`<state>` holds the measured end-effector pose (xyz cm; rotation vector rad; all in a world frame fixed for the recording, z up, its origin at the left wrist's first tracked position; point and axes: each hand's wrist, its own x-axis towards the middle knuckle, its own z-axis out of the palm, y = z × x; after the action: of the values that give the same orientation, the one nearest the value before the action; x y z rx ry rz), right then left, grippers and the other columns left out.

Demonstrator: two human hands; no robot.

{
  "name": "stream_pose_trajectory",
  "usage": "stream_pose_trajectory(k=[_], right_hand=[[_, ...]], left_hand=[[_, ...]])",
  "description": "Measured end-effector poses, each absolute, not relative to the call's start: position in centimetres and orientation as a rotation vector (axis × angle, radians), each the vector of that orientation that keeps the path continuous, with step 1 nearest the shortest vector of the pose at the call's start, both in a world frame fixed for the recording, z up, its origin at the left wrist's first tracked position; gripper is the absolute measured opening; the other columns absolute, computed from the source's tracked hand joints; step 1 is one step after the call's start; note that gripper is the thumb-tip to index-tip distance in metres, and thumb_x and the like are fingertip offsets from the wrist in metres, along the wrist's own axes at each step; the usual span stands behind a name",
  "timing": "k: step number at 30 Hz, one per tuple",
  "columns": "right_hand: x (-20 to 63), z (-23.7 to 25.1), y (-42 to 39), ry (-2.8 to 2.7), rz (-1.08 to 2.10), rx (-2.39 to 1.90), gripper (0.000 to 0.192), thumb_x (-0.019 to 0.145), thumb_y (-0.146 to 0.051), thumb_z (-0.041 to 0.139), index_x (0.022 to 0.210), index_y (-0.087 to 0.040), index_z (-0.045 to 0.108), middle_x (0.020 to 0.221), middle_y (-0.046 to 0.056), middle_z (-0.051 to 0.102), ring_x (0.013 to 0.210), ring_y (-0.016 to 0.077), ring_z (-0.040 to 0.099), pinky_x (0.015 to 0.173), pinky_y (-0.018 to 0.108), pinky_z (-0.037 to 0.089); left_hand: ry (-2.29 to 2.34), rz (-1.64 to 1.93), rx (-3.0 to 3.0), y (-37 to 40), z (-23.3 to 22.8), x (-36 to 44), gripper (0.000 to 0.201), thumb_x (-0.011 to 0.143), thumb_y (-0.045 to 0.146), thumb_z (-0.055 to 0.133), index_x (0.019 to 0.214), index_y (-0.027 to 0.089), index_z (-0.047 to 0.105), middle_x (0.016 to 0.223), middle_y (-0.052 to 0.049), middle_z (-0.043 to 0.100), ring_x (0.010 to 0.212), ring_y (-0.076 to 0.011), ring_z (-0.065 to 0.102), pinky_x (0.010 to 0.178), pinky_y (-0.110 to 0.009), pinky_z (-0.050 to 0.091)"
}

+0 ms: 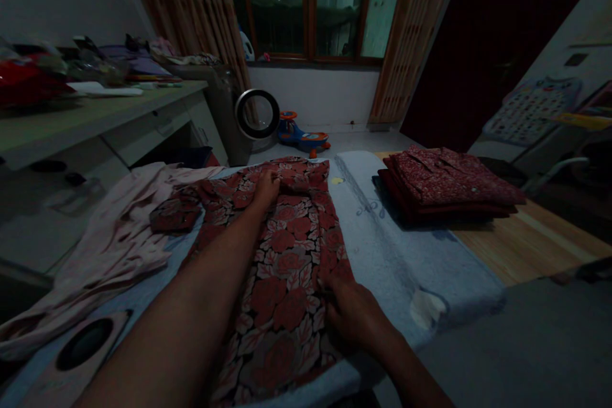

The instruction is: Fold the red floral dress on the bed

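A dark red garment (287, 255) with a rose and leaf print lies spread in front of me, one sleeve (176, 210) folded out at the left. Near its far end, my left hand (268, 188) has its fingers closed on the fabric. My right hand (352, 311) grips the garment's right side closer to me, thumb and fingers curled around the cloth. Beneath it is a light blue blanket (370, 242) covering the table.
Folded dark red clothes (449, 185) are stacked at the right, beside bare wooden tabletop (507, 248). A pale pink garment (115, 223) hangs over the left edge. A cluttered counter (143, 102), an open front-loading washer door (258, 115) and a blue ride-on toy (301, 135) stand beyond.
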<state>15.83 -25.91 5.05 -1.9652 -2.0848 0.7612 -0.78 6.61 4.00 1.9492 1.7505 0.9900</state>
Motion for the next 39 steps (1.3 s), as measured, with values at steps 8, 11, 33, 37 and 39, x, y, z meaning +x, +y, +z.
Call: stream_pose_trajectory(k=[8,11,33,37,39], right_hand=[[15.6,4.8,-25.9,-2.112,0.780,-1.981,0.033,0.084,-0.015,0.050,0.115,-0.020,0.061,0.108,0.010,0.073,0.098,0.0236,0.067,0.075,0.029,0.038],[15.7,5.1,-25.9,-2.093,0.806,-1.978,0.033,0.082,-0.014,0.051,0.113,-0.020,0.062,0.108,0.009,0.073,0.097,0.0227,0.067,0.075,0.028,0.038],[15.5,5.5,-26.0,-2.226,0.779,-1.867,0.031,0.082,-0.015,0.048,0.109,-0.021,0.063,0.104,0.008,0.074,0.091,0.0227,0.068,0.071,0.029,0.038],[15.3,5.2,-26.1,-2.260,0.742,-1.870,0.033,0.081,-0.014,0.048,0.110,-0.021,0.063,0.104,0.009,0.074,0.090,0.0238,0.068,0.070,0.030,0.039],[15.2,5.2,-26.3,-2.259,0.719,-1.862,0.033,0.081,-0.014,0.049,0.110,-0.021,0.063,0.103,0.009,0.074,0.089,0.0236,0.068,0.069,0.030,0.038]], left_hand=[[1.643,0.916,1.761,2.9,2.9,2.1,0.032,0.079,0.014,0.059,0.110,0.019,0.061,0.122,-0.016,0.064,0.124,-0.0336,0.055,0.102,-0.044,0.045],[1.487,0.799,1.664,2.5,2.1,4.9,0.015,0.077,0.016,0.060,0.092,0.019,0.064,0.082,-0.006,0.069,0.090,-0.0244,0.068,0.079,-0.034,0.054],[1.461,0.876,1.927,2.2,1.3,7.1,0.050,0.072,0.003,0.062,0.120,0.014,0.061,0.130,-0.012,0.054,0.125,-0.0258,0.055,0.111,-0.033,0.041],[1.495,0.812,2.037,1.3,1.3,6.6,0.051,0.080,0.009,0.062,0.130,0.016,0.054,0.135,-0.013,0.048,0.126,-0.0263,0.054,0.110,-0.035,0.042],[1.536,0.744,2.122,0.8,1.5,6.4,0.052,0.085,0.017,0.061,0.136,0.017,0.050,0.139,-0.014,0.045,0.126,-0.0265,0.055,0.106,-0.034,0.045]])
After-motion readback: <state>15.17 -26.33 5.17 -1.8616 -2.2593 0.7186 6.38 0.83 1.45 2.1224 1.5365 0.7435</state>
